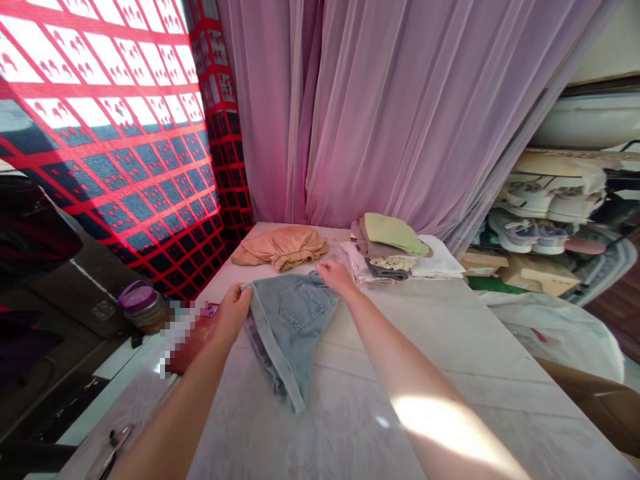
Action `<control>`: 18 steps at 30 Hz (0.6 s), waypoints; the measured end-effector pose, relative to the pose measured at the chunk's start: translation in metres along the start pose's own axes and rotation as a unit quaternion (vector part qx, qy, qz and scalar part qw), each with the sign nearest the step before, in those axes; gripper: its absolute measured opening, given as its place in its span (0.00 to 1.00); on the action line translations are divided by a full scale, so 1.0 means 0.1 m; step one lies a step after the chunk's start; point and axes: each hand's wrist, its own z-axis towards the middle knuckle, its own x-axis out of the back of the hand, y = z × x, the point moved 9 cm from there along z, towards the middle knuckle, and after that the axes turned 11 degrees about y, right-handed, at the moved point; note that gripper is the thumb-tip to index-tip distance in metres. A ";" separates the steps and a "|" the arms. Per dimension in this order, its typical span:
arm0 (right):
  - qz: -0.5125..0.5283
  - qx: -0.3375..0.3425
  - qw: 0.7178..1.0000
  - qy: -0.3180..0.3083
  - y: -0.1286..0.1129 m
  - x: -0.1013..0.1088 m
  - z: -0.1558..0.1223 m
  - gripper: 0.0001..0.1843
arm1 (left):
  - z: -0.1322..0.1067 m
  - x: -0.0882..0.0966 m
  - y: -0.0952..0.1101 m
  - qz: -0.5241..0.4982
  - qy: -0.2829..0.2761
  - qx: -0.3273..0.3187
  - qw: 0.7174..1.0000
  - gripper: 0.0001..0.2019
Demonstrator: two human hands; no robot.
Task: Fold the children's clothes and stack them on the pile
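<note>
A pair of light blue denim shorts [295,320] hangs between my two hands over the pale table [410,373], a back pocket facing me and one corner drooping toward the tabletop. My left hand [235,303] pinches the left corner at the hem. At the upper right edge, near the waistband, my right hand [336,277] grips the fabric with closed fingers. Just beyond the denim lies a crumpled orange-brown garment [283,247] with a gathered waist.
Behind the right hand stands a pile of folded clothes, a green piece [393,232] on top, beside white folded cloth [437,257]. Purple curtains [380,113] hang behind the table. A shoe rack [530,233] is on the right; a purple-lidded jar [143,303] sits left.
</note>
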 end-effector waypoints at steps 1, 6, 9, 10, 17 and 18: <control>-0.020 0.003 1.000 0.012 0.04 -0.02 0.03 0.11 | 0.12 0.05 -0.13 0.027 0.002 0.007 1.000 0.13; -0.111 -0.010 0.993 0.025 0.45 -0.02 0.10 0.24 | 0.40 0.16 -0.48 0.128 0.004 0.002 0.992 0.09; -0.133 -0.031 0.991 -0.005 0.64 -0.04 0.16 0.29 | 0.44 0.12 -0.38 0.224 -0.008 -0.070 0.972 0.06; -0.135 -0.033 0.990 -0.023 0.66 -0.05 0.19 0.28 | 0.44 0.07 -0.33 0.273 -0.019 -0.108 0.956 0.07; -0.143 -0.023 0.985 -0.095 0.57 0.00 0.21 0.13 | 0.46 -0.15 -0.21 0.436 -0.112 -0.165 0.877 0.12; -0.144 -0.020 0.986 -0.084 0.56 0.08 0.17 0.13 | 0.47 -0.17 -0.16 0.434 -0.115 -0.170 0.877 0.10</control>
